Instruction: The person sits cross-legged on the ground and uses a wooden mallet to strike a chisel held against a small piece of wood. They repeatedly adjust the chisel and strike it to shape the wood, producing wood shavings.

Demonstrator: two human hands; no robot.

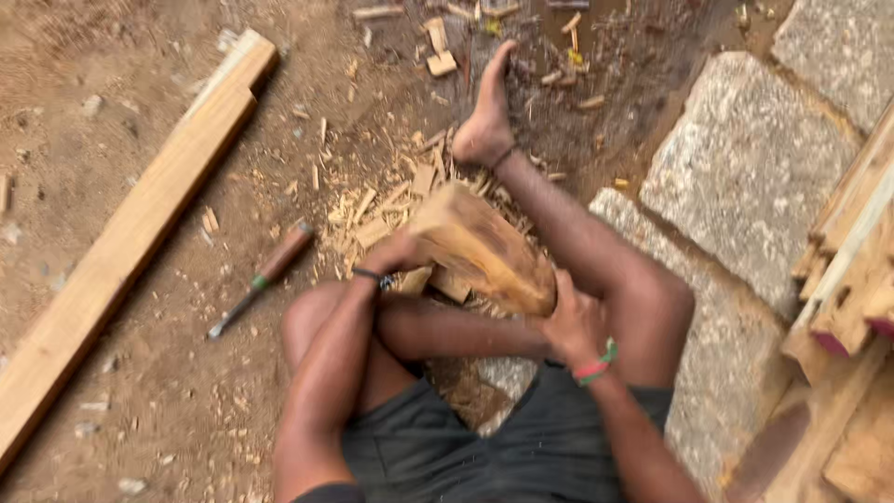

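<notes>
I sit on the dirt ground with a chunky block of wood (484, 247) between my legs. My left hand (396, 253) grips its far left side. My right hand (573, 321) holds its near right end, close to my knee. The block lies tilted over a heap of wood chips (377, 210). My right foot (486, 112) stretches out beyond the block. A chisel (265, 275) with a brown wooden handle lies on the ground to the left of my left hand, untouched.
A long wooden plank (130, 233) lies diagonally at the left. Large flat stone slabs (745, 163) are at the right. Stacked timber pieces (852, 279) stand at the right edge. More wood offcuts (438, 51) are scattered at the top.
</notes>
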